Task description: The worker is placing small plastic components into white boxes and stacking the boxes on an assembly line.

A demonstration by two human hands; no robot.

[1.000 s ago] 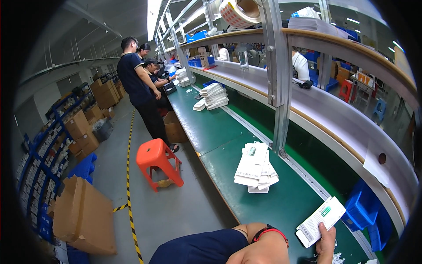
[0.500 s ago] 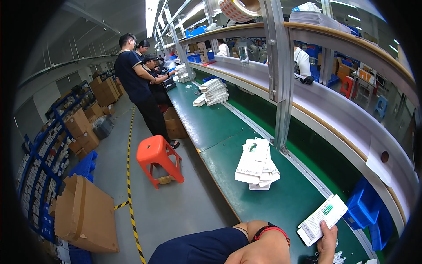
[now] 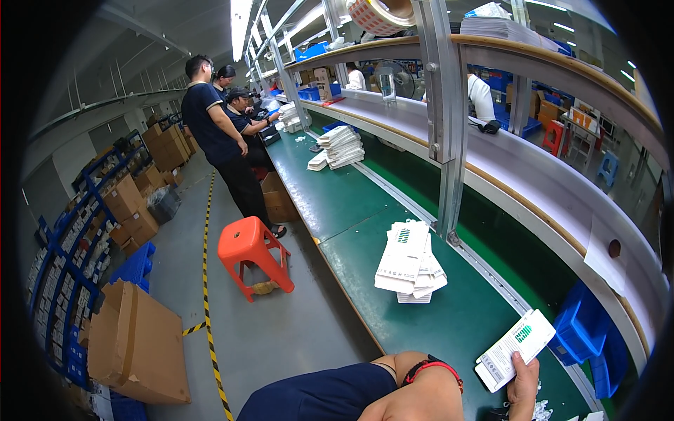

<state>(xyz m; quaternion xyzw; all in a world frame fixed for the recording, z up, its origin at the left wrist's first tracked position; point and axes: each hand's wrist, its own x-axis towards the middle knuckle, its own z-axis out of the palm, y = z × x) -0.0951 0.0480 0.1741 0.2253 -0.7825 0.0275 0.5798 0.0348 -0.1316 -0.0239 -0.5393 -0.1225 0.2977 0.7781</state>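
Observation:
At the lower right my right hand point(image 3: 524, 382) grips a flat white box point(image 3: 509, 354) with green print. Its thumb presses on the printed face, and the other fingers are mostly hidden behind. The box is tilted above the green bench top point(image 3: 463, 316). A stack of similar white boxes point(image 3: 402, 263) lies on the bench to its left. My left arm point(image 3: 421, 393), with a navy sleeve and a red and black bracelet point(image 3: 437, 363), crosses the lower edge. The left hand's fingers cannot be made out there.
A metal upright point(image 3: 453, 168) carries shelves along the bench. Blue bins point(image 3: 583, 323) sit below at right. Another pile of white boxes point(image 3: 342, 146) lies farther along the bench. An orange stool point(image 3: 249, 242) stands beside it. Several people point(image 3: 214, 126) are at the far left.
At the far left, the standing person's forearm has dropped to their side. The box and my right hand look unmoved.

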